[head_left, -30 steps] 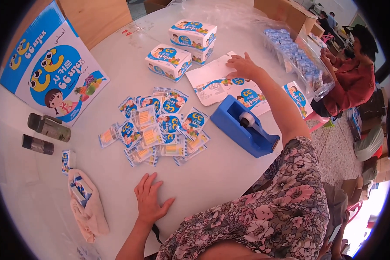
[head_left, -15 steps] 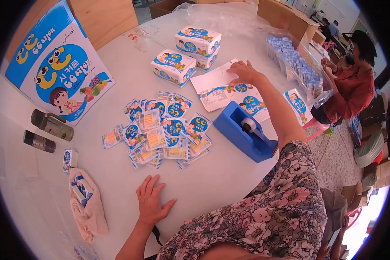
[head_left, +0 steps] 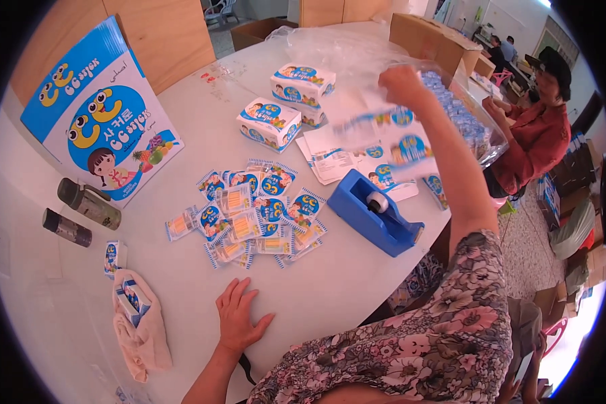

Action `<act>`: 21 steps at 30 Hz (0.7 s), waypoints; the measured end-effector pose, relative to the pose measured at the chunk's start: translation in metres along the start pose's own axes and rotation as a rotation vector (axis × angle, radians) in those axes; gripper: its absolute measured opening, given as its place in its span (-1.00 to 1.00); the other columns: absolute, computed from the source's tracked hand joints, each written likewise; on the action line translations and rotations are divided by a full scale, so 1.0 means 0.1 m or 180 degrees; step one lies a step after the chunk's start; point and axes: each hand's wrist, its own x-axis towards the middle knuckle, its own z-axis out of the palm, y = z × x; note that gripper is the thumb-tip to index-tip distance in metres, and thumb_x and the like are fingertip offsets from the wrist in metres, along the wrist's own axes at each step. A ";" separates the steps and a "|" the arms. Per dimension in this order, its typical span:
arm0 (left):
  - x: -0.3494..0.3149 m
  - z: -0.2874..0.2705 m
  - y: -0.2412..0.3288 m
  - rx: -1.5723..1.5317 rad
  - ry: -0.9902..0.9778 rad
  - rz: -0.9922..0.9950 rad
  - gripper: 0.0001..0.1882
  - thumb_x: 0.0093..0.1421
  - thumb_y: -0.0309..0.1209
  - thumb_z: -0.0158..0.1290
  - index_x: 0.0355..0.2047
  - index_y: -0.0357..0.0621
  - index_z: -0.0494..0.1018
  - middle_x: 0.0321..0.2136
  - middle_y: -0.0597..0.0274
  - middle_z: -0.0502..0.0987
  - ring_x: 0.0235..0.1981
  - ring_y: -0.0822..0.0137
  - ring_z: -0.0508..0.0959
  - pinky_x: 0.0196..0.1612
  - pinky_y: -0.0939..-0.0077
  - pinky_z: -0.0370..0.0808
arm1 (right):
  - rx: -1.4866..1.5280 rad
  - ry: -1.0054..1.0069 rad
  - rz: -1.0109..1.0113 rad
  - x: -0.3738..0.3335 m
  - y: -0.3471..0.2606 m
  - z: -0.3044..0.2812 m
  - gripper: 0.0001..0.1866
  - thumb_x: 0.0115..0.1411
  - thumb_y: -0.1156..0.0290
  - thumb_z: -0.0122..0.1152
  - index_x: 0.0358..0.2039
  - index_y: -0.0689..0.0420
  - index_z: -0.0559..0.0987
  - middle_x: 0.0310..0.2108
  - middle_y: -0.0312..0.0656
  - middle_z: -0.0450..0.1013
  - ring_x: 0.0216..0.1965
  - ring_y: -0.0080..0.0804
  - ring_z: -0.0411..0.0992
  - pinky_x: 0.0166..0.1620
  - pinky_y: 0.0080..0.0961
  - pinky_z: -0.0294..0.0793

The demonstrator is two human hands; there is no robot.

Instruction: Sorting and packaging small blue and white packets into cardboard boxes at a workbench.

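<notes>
My right hand (head_left: 405, 82) is raised at the far right with its fingers closed on a flat printed carton (head_left: 411, 151), blurred by motion. Below it several more flat cartons (head_left: 328, 160) lie on the table. My left hand (head_left: 239, 316) rests palm down near the table's front, fingers spread, holding nothing. Just beyond it lies a pile of small clear-and-blue candy stick packets (head_left: 256, 210). A blue tape dispenser (head_left: 367, 214) stands between the packets and my right forearm.
Made-up small boxes (head_left: 268, 126) stand at the back, some stacked. On the left are a large display carton (head_left: 118, 121), two dark bottles (head_left: 91, 203) and a pink cloth (head_left: 145, 340) holding small packs. A clear bin (head_left: 495, 145) of packets sits far right, near a person in red (head_left: 535, 145).
My right hand has lifted a flat carton off the ones on the table. My left hand stays flat in place. The view has shifted slightly.
</notes>
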 end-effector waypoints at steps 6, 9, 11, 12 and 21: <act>-0.20 0.12 -0.15 -0.0162 0.0646 0.0054 -0.20 -0.11 -0.20 0.37 0.13 -0.17 0.30 0.26 -0.07 0.21 0.31 -0.08 0.15 0.30 0.02 0.05 | 0.0645 0.1713 -0.0284 -0.61 -0.74 -1.97 -0.78 -0.11 0.55 0.16 -0.40 0.05 0.63 -0.51 -0.13 0.52 -0.38 -0.07 0.52 -0.32 -0.20 0.51; 0.08 -0.18 0.10 -0.0358 0.2186 -0.0074 0.16 -0.16 -0.17 0.45 0.33 -0.29 0.00 0.35 -0.22 -0.06 0.39 -0.18 -0.09 0.36 -0.10 -0.07 | 0.1100 0.1705 -0.0823 -0.97 -1.59 -2.27 -0.71 -0.12 0.57 0.16 -0.32 0.04 0.63 -0.49 -0.18 0.52 -0.36 -0.12 0.54 -0.32 -0.27 0.53; 0.15 -0.65 0.42 -0.0106 0.2622 -0.0222 0.43 -0.27 -0.10 0.51 0.38 -0.33 -0.26 0.37 -0.21 -0.16 0.41 -0.13 -0.14 0.37 -0.05 -0.06 | 0.1856 0.1599 -0.1439 -1.31 -2.16 -2.42 -0.67 -0.14 0.60 0.16 -0.30 0.03 0.62 -0.48 -0.22 0.52 -0.39 -0.13 0.53 -0.35 -0.26 0.51; 0.10 -0.69 0.42 -0.0084 0.2583 -0.0329 0.43 -0.27 -0.10 0.51 0.38 -0.33 -0.26 0.37 -0.21 -0.16 0.41 -0.13 -0.14 0.37 -0.05 -0.06 | 0.2199 0.1376 -0.1794 -1.44 -2.40 -2.51 -0.66 -0.14 0.61 0.16 -0.30 0.02 0.62 -0.47 -0.24 0.52 -0.41 -0.13 0.52 -0.37 -0.24 0.49; -0.94 -0.57 0.41 -0.1263 0.1073 -0.0089 0.35 -0.20 -0.22 0.46 0.33 -0.32 -0.33 0.27 -0.16 0.02 0.35 -0.04 0.05 0.33 0.08 0.10 | 0.2967 -0.0401 -0.3854 -1.73 -3.23 -2.90 -0.85 -0.09 0.50 0.21 -0.43 0.06 0.59 -0.49 -0.19 0.52 -0.39 -0.10 0.51 -0.36 -0.21 0.45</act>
